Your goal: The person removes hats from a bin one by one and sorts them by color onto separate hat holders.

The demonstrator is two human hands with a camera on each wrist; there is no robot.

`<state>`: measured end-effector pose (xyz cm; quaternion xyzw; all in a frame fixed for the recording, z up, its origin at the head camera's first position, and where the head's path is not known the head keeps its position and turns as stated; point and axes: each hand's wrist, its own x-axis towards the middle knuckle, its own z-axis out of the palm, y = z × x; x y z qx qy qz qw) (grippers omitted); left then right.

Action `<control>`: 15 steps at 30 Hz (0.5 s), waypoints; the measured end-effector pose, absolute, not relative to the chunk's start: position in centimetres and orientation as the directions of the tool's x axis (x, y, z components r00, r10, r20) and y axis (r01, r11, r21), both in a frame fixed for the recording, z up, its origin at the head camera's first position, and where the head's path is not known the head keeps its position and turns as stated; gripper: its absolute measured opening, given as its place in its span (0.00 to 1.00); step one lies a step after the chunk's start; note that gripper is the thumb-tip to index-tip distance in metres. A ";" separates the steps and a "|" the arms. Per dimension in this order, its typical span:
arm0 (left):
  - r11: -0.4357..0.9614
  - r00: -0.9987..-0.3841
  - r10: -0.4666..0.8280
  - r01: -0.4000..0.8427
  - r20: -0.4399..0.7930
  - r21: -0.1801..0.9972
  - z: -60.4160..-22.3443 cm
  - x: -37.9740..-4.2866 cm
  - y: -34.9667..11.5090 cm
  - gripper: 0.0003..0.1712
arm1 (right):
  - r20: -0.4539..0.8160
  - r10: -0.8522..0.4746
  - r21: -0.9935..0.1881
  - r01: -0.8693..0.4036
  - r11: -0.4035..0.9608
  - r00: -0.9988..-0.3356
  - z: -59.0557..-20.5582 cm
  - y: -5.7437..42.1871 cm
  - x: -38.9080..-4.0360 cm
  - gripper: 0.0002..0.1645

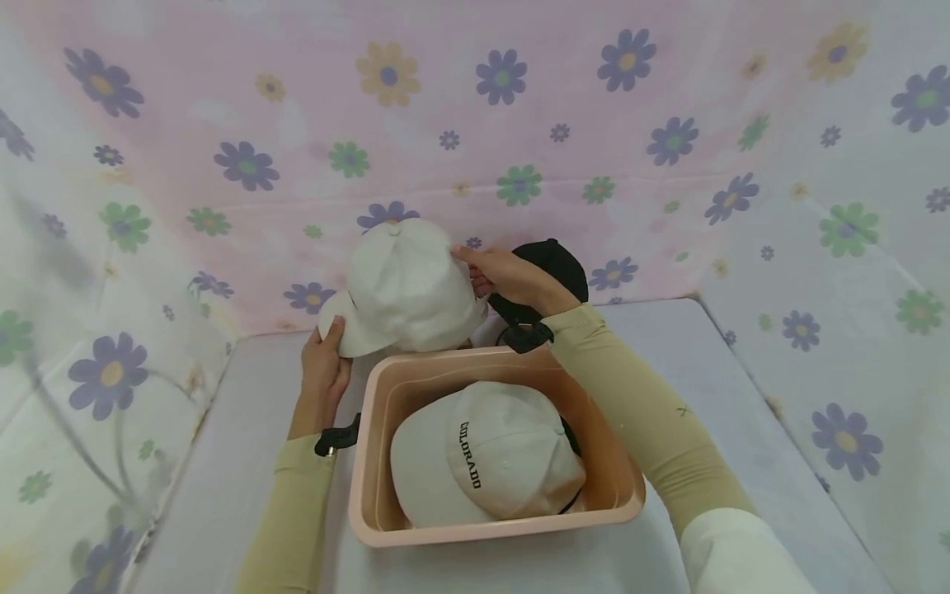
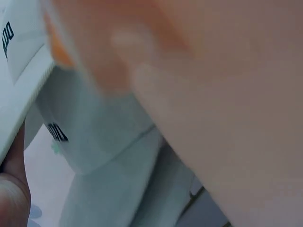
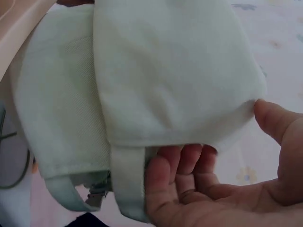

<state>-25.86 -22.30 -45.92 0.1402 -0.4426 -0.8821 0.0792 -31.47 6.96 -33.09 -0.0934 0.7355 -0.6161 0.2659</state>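
A white baseball cap [image 1: 408, 285] is held between both hands behind the bin, its brim pointing left. My left hand [image 1: 322, 367] pinches the brim, thumb on top. The right hand [image 1: 505, 272] grips the back of the crown, with its thumb outside and fingers curled inside the rear opening above the strap [image 3: 128, 179]. Right beside the held cap is another white cap [image 3: 61, 109], which shows dark lettering in the left wrist view. A black cap [image 1: 557, 264] sits behind my right wrist, partly hidden by it.
A peach plastic bin [image 1: 430, 538] stands in front of the hands on the pale table [image 1: 712, 379]. Inside it lies a white cap [image 1: 505, 450] lettered COLORADO, with something dark under its edge. Flower-patterned cloth [image 1: 475, 107] hangs behind and at both sides.
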 end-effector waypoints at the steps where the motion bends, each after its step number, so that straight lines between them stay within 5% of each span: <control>1: -0.580 -0.949 -0.271 0.026 -0.162 0.815 -45.8 -25.9 -22.2 0.20 | -0.269 -0.472 -0.961 0.198 0.195 -0.839 -33.1 6.9 -31.5 0.31; 9: -0.576 -0.946 -0.280 0.031 -0.162 0.817 -45.2 -26.0 -22.1 0.25 | -0.227 -0.497 -0.960 0.278 -0.030 -0.838 -33.0 6.9 -32.0 0.43; 15: -0.570 -0.946 -0.262 -0.007 -0.190 0.822 -45.7 -26.3 -22.6 0.24 | -0.177 -0.527 -0.977 0.214 -0.010 -0.831 -33.7 7.2 -32.2 0.41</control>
